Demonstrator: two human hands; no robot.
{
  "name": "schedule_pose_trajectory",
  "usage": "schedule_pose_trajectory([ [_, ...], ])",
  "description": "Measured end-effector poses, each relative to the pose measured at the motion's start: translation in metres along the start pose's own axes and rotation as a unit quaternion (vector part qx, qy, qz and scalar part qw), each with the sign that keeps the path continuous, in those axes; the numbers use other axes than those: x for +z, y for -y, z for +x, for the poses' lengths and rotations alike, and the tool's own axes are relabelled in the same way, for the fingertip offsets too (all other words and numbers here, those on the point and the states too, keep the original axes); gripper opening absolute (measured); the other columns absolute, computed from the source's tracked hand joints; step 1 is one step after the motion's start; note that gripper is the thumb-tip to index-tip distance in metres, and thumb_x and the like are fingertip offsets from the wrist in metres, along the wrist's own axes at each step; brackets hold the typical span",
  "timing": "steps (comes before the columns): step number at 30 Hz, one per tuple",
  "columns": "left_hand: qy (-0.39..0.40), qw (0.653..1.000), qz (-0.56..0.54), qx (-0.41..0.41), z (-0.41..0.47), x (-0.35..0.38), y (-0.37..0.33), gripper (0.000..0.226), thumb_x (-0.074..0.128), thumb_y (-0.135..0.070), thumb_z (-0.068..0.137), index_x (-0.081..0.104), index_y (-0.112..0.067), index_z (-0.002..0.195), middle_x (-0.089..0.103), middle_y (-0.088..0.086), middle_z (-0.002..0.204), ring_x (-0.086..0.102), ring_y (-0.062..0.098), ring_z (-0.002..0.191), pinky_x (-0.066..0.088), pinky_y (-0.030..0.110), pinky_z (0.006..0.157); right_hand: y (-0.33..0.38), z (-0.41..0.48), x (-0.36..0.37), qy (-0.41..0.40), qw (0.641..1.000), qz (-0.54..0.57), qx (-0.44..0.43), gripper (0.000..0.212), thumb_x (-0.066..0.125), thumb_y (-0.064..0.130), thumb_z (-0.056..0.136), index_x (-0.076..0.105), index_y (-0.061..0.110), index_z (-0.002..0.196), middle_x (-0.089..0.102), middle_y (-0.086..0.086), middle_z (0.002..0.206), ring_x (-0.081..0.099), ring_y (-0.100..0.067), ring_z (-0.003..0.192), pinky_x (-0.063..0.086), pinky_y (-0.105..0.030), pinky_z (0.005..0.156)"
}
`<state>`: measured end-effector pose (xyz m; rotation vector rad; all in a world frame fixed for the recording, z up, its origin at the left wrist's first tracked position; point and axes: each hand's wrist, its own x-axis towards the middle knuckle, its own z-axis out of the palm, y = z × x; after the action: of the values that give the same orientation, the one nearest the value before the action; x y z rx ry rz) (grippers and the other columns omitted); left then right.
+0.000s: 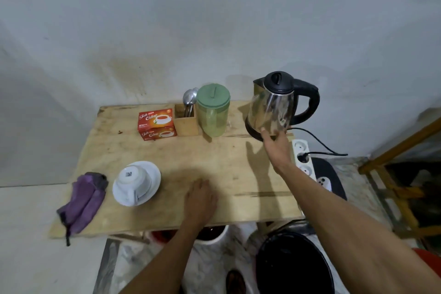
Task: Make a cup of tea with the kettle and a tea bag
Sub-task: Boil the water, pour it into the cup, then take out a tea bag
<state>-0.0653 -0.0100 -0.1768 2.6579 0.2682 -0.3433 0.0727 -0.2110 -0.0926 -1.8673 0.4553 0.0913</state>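
Observation:
A steel kettle (pixel 274 105) with a black lid and handle stands on its base at the back right of the wooden table (pixel 226 164). My right hand (pixel 278 144) reaches to the kettle's lower front, fingers spread and touching the base area. My left hand (pixel 200 198) lies flat, palm down, near the table's front edge. A white cup (pixel 133 178) sits upside down on a white saucer (pixel 152 186) at the front left. A red tea bag box (pixel 156 124) stands at the back.
A wooden holder with spoons (pixel 187 119) and a green lidded pitcher (pixel 213 114) stand between box and kettle. A purple cloth (pixel 83 200) lies at the table's left front. A white power strip (pixel 304 160) with the kettle's cord is on the right. A black bucket (pixel 293 265) is below.

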Motion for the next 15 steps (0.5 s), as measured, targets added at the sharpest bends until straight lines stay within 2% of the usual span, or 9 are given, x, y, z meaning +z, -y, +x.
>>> schedule_pose_trajectory([
  [5,-0.116,0.988,-0.095,-0.029,-0.042,-0.019,0.049,0.028,0.051,-0.021,0.094,0.065,-0.008,0.115,0.064,0.010,0.118,0.061,0.031,0.104,0.048,0.039,0.085,0.002,-0.061,0.073,0.088,0.994,-0.057,-0.013,0.061,0.059,0.043,0.095,0.044,0.005,0.141,0.047,-0.016,0.145,0.054,-0.026,0.126,0.040,-0.027,0.093],
  [9,-0.186,0.967,-0.159,-0.076,-0.065,-0.029,0.106,0.016,0.054,-0.015,0.093,0.067,-0.007,0.090,0.067,0.011,0.088,0.063,0.030,0.084,0.046,0.037,0.071,0.002,-0.113,0.134,0.169,0.972,-0.141,-0.080,0.055,0.057,0.041,0.096,0.047,0.008,0.139,0.046,-0.014,0.144,0.052,-0.027,0.127,0.041,-0.032,0.102],
  [11,-0.218,0.942,-0.218,-0.130,-0.068,-0.039,0.132,0.018,0.053,-0.013,0.093,0.058,-0.008,0.077,0.062,0.012,0.077,0.060,0.032,0.076,0.040,0.035,0.065,0.002,-0.137,0.162,0.197,0.950,-0.203,-0.135,0.048,0.055,0.038,0.097,0.051,0.009,0.134,0.048,-0.012,0.139,0.055,-0.028,0.121,0.043,-0.034,0.099],
  [13,-0.234,0.914,-0.271,-0.189,-0.067,-0.054,0.152,0.017,0.054,-0.011,0.093,0.053,-0.008,0.077,0.058,0.011,0.078,0.057,0.032,0.074,0.037,0.034,0.065,0.001,-0.158,0.188,0.217,0.914,-0.268,-0.215,0.036,0.053,0.032,0.096,0.054,0.010,0.124,0.051,-0.010,0.128,0.059,-0.031,0.108,0.047,-0.037,0.090],
  [15,-0.243,0.895,-0.296,-0.227,-0.062,-0.068,0.172,0.011,0.055,-0.011,0.092,0.052,-0.009,0.082,0.059,0.011,0.082,0.058,0.033,0.077,0.037,0.034,0.067,0.001,-0.174,0.210,0.234,0.861,-0.337,-0.301,0.029,0.050,0.029,0.095,0.052,0.011,0.118,0.051,-0.010,0.119,0.059,-0.033,0.098,0.047,-0.039,0.078],
])
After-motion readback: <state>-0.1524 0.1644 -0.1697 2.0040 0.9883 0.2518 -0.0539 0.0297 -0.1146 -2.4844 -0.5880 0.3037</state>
